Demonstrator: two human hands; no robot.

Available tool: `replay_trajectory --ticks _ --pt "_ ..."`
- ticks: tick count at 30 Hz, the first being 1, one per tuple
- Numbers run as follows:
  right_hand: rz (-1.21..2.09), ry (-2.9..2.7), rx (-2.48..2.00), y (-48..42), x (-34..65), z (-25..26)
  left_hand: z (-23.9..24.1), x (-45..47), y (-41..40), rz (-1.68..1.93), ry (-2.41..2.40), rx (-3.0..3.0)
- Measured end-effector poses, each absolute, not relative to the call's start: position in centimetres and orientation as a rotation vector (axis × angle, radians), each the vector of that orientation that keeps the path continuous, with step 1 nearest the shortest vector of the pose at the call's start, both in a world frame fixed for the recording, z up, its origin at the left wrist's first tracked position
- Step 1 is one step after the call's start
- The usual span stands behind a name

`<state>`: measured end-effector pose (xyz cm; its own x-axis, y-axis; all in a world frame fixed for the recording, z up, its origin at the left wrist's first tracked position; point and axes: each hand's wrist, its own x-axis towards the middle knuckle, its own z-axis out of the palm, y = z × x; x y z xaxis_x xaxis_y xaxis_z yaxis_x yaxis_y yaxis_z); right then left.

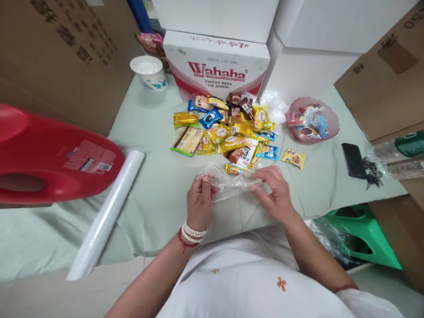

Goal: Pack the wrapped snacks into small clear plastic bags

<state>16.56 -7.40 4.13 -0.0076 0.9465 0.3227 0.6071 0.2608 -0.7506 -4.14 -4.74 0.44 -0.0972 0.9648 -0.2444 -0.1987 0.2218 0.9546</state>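
Note:
A crumpled clear plastic bag [228, 184] stretches between my two hands above the near part of the table. My left hand [201, 198], with bead bracelets at the wrist, is closed on one side of it. My right hand [273, 190] grips the other side between thumb and fingers, slightly blurred. Just beyond the bag lies a heap of wrapped snacks [228, 130] in yellow, blue and brown packets. One small yellow cookie packet [293, 158] rests apart, to the right of the heap.
A Wahaha box [217, 66] stands behind the snacks, with a paper cup [149, 73] to its left. At right are a pink bowl [296, 134] holding wrappers, a phone [353, 160] and keys [374, 174]. A plastic roll [107, 212] and red jug [56, 154] occupy the left.

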Motion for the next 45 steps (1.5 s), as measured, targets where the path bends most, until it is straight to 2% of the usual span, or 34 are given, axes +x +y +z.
replay_trajectory --ticks 5,9,13,16,19,24,29,34,39,45 --pt "0.707 -1.770 -1.370 -5.3 13.8 3.3 1.7 -4.9 -4.6 1.093 1.106 1.008" --pt "1.159 -1.477 -1.374 -4.7 15.3 3.0 2.5 -7.0 -2.4 0.852 1.073 1.270" --pt "1.433 -1.104 -1.380 -4.7 15.9 2.9 2.6 -8.3 -0.1 1.006 1.325 1.314" --pt "1.380 -0.933 -1.373 -4.9 15.3 2.4 2.5 -7.6 -0.6 1.060 1.474 1.001" --pt "1.209 -0.934 -1.416 -5.4 14.5 1.6 2.5 -5.9 -3.0 0.861 1.381 0.757" --pt "1.024 -1.139 -1.501 -6.3 13.8 1.1 2.3 -2.9 -6.0 0.680 1.247 0.727" --pt "1.183 -0.996 -1.478 -5.8 15.4 1.3 1.8 -2.5 -6.0 0.791 1.088 0.544" --pt "1.070 -0.886 -1.615 -6.8 17.1 1.6 1.3 -2.4 -6.4 0.874 1.125 0.633" --pt "1.318 -1.110 -1.563 -8.3 15.8 1.8 1.4 -1.4 -6.7 0.863 1.066 0.762" --pt "1.387 -0.968 -1.463 -8.3 14.9 0.3 1.4 -1.8 -6.1 0.950 1.097 0.393"
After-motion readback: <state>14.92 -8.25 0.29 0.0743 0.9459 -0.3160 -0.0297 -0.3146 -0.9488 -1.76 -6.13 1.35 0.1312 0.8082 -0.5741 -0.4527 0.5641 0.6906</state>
